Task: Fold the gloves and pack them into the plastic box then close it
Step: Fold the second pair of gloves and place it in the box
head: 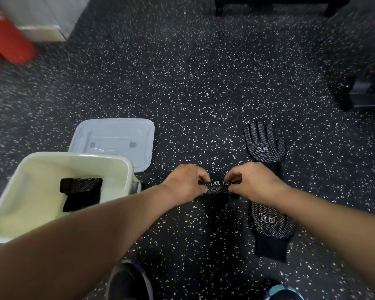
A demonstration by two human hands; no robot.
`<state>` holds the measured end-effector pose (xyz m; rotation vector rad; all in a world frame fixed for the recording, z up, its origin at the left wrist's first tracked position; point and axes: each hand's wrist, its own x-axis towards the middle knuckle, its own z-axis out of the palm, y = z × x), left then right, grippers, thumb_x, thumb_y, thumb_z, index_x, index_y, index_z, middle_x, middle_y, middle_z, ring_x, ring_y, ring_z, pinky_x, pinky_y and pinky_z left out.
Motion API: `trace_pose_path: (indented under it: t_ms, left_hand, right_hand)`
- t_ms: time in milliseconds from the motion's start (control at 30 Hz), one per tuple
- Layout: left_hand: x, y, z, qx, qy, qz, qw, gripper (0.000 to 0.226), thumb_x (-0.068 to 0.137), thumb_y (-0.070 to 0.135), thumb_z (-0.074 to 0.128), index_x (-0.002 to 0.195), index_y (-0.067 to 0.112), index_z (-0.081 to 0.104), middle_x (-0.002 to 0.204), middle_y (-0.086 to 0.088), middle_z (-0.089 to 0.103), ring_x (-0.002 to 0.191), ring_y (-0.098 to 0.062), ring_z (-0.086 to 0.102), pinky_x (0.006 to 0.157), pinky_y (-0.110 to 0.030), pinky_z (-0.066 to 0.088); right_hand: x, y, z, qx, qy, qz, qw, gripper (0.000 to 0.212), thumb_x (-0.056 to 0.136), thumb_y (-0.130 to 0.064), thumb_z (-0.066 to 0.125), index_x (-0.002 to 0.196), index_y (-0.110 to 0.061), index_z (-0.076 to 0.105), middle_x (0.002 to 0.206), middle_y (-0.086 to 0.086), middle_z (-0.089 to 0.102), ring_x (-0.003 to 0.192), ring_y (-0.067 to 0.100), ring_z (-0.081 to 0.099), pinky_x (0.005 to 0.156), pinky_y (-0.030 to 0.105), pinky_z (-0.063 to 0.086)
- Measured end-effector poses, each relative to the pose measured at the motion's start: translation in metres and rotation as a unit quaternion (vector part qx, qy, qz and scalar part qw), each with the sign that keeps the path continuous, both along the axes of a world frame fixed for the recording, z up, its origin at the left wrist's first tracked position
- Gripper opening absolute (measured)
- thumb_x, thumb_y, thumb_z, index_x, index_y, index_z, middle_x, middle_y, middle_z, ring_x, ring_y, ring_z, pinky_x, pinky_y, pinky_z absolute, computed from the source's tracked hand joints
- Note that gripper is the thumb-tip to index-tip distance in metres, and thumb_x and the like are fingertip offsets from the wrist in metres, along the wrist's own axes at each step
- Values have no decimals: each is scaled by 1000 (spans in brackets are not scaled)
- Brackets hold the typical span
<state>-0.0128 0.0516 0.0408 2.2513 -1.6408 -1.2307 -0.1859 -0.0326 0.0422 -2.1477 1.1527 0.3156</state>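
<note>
My left hand and my right hand both pinch a black dotted glove, folded into a narrow strip just above the speckled floor. A flat black glove lies beyond my right hand, palm up with its fingers spread. Another black glove lies under my right forearm, partly hidden. The cream plastic box stands open at the left, and a folded black glove rests on its bottom. Its pale lid lies flat on the floor behind it.
Two shoes show at the bottom edge, a dark one and a teal one. A red cylinder and a white wall base stand at the far left. Dark furniture legs stand at the right and top.
</note>
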Motion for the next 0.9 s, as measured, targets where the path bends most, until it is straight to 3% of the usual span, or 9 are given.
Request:
trace_pose_path:
  t_ms: [100, 200, 300, 433, 600, 733, 833, 900]
  left_hand:
    - [23, -8, 42, -37, -17, -37, 998, 23, 85, 27, 70, 108, 28, 68, 113, 7, 64, 92, -7, 57, 87, -23, 46]
    - [61, -8, 89, -76, -36, -64, 994, 20, 83, 27, 73, 103, 27, 70, 99, 11, 63, 91, -7, 58, 83, -24, 47]
    - [99, 2, 134, -99, -48, -53, 992, 23, 83, 26, 73, 105, 24, 71, 93, 14, 62, 78, 2, 56, 70, -10, 44]
    - [145, 36, 175, -120, -14, 24, 992, 17, 85, 22, 71, 102, 24, 72, 76, 19, 62, 44, 6, 48, 42, -6, 35]
    - [200, 86, 170, -97, -83, 45, 991, 15, 82, 24, 73, 93, 34, 72, 73, 25, 65, 66, 8, 61, 54, -5, 41]
    - [237, 128, 128, -40, -131, 67, 988, 16, 81, 24, 72, 88, 39, 70, 65, 31, 62, 66, 13, 61, 58, -3, 39]
    - [250, 151, 92, 9, -165, 67, 984, 17, 81, 24, 71, 95, 35, 70, 78, 23, 63, 72, 5, 60, 65, -8, 41]
    - [256, 160, 70, 37, -172, 63, 982, 19, 81, 21, 68, 97, 32, 70, 86, 16, 65, 81, -3, 60, 70, -13, 42]
  right_hand:
    - [14, -4, 42, -23, -8, 9, 1000, 18, 83, -30, 72, 99, -38, 71, 95, -14, 71, 76, 0, 63, 65, 16, 49]
    - [37, 2, 86, -32, -75, -6, 997, 14, 81, -27, 75, 87, -39, 72, 68, -14, 67, 41, -3, 53, 37, 11, 34]
    - [65, 13, 116, -8, -166, -44, 985, 15, 79, -26, 77, 80, -39, 72, 45, -10, 61, 28, 3, 42, 29, 13, 26]
    - [111, 38, 133, 18, -258, -46, 965, 14, 79, -26, 77, 79, -38, 71, 48, -6, 64, 27, 4, 35, 29, 14, 26]
    - [176, 78, 113, 4, -303, -16, 953, 13, 81, -20, 72, 79, -32, 74, 63, -16, 69, 39, -3, 50, 39, 11, 35]
    - [227, 109, 67, 16, -276, 5, 961, 15, 82, -19, 66, 89, -30, 74, 73, -15, 70, 64, 0, 60, 63, 23, 49]
    - [253, 131, 29, 48, -237, 19, 970, 18, 83, -20, 63, 93, -31, 73, 75, -12, 68, 60, 5, 54, 55, 19, 38]
    - [265, 146, 8, 67, -205, 37, 976, 20, 83, -21, 63, 97, -31, 73, 83, -9, 71, 70, 10, 60, 58, 18, 40]
